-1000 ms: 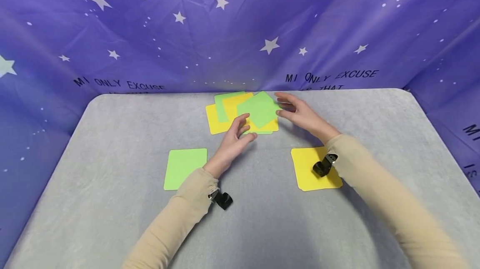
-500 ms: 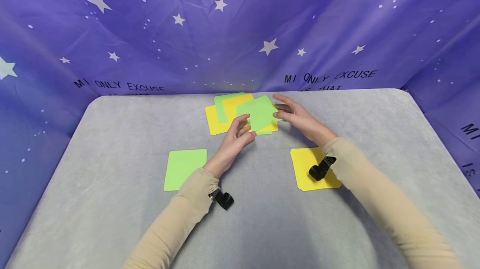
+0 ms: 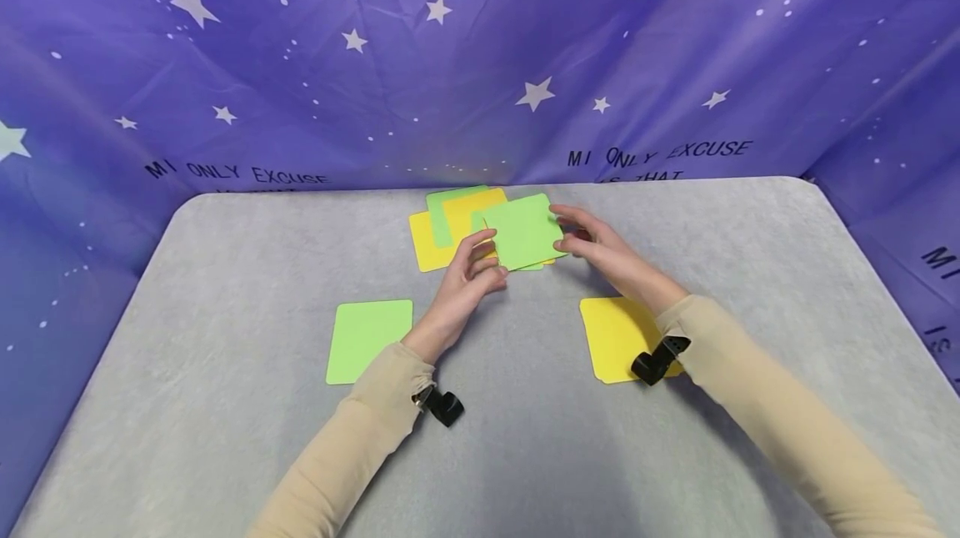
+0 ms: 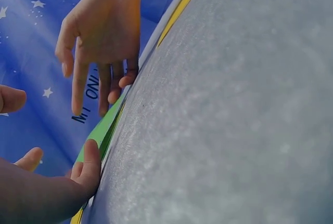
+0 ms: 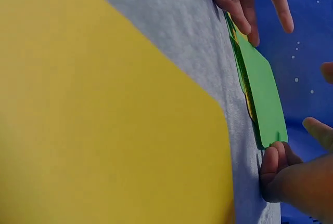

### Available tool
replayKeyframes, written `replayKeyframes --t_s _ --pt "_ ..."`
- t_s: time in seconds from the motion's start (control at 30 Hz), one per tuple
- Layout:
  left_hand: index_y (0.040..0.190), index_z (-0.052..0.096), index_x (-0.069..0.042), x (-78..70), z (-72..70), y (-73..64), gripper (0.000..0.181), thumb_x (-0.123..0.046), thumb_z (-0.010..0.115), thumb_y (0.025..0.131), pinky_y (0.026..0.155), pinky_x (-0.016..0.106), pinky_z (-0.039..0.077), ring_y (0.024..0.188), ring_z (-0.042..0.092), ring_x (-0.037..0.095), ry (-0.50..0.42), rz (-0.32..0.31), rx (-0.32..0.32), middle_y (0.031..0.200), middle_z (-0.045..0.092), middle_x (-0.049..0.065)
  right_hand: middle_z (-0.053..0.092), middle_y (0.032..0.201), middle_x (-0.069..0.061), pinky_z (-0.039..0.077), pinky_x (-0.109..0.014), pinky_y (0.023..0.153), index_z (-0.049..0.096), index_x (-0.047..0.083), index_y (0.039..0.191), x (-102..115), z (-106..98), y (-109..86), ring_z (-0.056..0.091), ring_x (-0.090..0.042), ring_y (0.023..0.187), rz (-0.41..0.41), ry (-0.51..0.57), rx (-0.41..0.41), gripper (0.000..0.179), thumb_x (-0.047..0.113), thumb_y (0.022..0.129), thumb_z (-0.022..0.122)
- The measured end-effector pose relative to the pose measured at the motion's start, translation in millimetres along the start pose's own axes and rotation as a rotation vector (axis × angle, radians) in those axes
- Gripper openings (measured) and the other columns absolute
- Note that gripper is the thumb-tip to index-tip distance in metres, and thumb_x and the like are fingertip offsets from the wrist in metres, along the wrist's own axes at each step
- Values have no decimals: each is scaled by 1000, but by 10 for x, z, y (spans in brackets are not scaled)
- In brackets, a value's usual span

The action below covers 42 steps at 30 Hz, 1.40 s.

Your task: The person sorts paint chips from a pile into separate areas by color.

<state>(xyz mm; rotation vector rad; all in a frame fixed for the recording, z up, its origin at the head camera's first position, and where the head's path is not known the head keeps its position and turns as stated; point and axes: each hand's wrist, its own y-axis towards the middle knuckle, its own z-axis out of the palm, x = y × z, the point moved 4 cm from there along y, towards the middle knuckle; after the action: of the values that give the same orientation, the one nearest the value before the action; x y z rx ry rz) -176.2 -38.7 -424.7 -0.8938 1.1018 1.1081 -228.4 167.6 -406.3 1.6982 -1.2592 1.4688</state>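
Observation:
A bright green card (image 3: 525, 229) with rounded corners lies level between my hands, over a loose pile of green and yellow cards at the table's far edge. My left hand (image 3: 468, 271) pinches its left end lightly, thumb nearer me. At the opposite end my right hand (image 3: 600, 250) holds the card's edge between thumb and a finger, the index finger raised apart. From the right wrist view, the card (image 5: 265, 99) sits slightly off the cards below it. Under its left side shows a yellow card (image 3: 427, 246). Much of the pile is hidden.
A lone green card (image 3: 367, 342) lies at the left, partly behind my left sleeve. On the right, a small stack of yellow cards (image 3: 611, 338) lies under my right wrist. A purple star-printed cloth (image 3: 420, 104) hangs behind the grey table (image 3: 517, 438).
The top green card has turned from a diamond angle to nearly square and come slightly toward me. My right hand has shifted a little nearer and right; the left has barely moved.

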Motion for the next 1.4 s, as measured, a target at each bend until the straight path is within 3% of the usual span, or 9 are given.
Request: replayKeyframes --t_s 0.2,0.4,0.67,1.03,1.23,1.4 --pt "144 36 -3 -17 -16 -29 61 -1 55 86 96 42 46 126 41 34 41 66 -16 143 37 21 32 148 -17 35 -34 99 30 9 152 -10 -6 -124 39 -28 120 -36 -9 -30 63 11 95 56" --pt "137 43 -2 -39 -16 -76 54 1 55 85 91 34 48 117 51 32 108 138 -76 132 47 18 42 131 -22 45 -17 79 37 1 144 -3 27 -224 47 -19 98 -46 -22 -133 57 0 91 58" --pt "134 44 2 -42 0 -128 50 9 52 85 82 31 50 107 57 36 127 84 -103 123 51 23 46 117 -21 43 -17 75 45 -4 136 25 76 -320 46 -21 93 -105 -82 -204 50 -7 88 60" --pt "130 45 1 -34 -53 -198 47 8 57 85 74 25 48 85 61 14 163 40 -147 113 53 18 44 110 -17 43 -18 68 46 -5 133 -22 210 -438 49 -20 88 -125 -56 -175 50 -10 85 61" --pt "130 45 2 -31 -93 -255 50 12 59 83 68 21 45 73 57 8 168 23 -123 106 51 16 44 112 -20 46 -18 70 45 -5 135 -27 284 -511 50 -18 87 -132 -1 -138 52 -9 85 62" --pt "134 43 1 -21 -144 -316 55 13 58 82 71 21 46 69 51 7 157 -4 -72 100 46 8 45 115 -21 47 -18 74 46 -4 136 -27 338 -553 52 -16 88 -134 36 -127 54 -8 85 63"
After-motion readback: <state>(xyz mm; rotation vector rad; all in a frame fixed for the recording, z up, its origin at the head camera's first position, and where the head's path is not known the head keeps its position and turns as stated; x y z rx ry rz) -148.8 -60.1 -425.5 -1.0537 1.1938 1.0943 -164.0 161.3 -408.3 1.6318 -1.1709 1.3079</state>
